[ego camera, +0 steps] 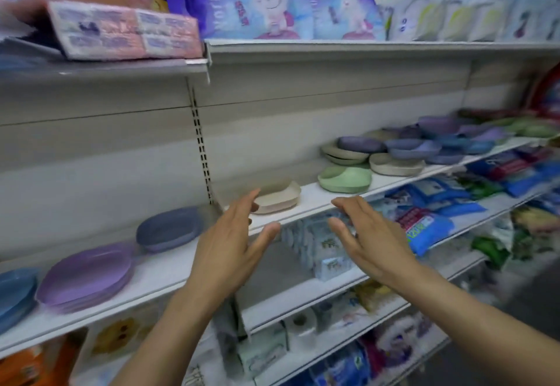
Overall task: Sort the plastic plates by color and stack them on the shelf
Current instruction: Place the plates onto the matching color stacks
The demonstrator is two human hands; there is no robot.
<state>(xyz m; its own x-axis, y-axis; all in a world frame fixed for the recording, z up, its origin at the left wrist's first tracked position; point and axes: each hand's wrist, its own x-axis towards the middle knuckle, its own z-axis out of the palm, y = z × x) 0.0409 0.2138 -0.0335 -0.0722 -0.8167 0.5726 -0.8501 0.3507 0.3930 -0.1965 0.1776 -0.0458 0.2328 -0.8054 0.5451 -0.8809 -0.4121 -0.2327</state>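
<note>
Both hands are up in front of the shelf (pixel 313 201), and both are empty. The left hand (pixel 233 249) has its fingers straight and a little apart, the tips just short of the small beige stack (pixel 278 199). Whether they touch it I cannot say, as the picture smears there. The right hand (pixel 368 243) hovers beside it over the shelf's front edge, fingers spread, gripping nothing. I'd read this as the gap between plates: nothing carried, a reach just starting.

Sorted piles sit along the shelf, with the blue plates (pixel 15 293) at the far left, then the purple plates (pixel 88 273), the slate-blue plates (pixel 169 228), the beige stack and the green plates (pixel 345 178). Further right lies the unsorted heap (pixel 424 146), where purple, blue, beige and green overlap one another.

The next move, to my eye, calls for going right to that heap, lifting one plate off the top and setting it squarely on the pile of its own colour.
</note>
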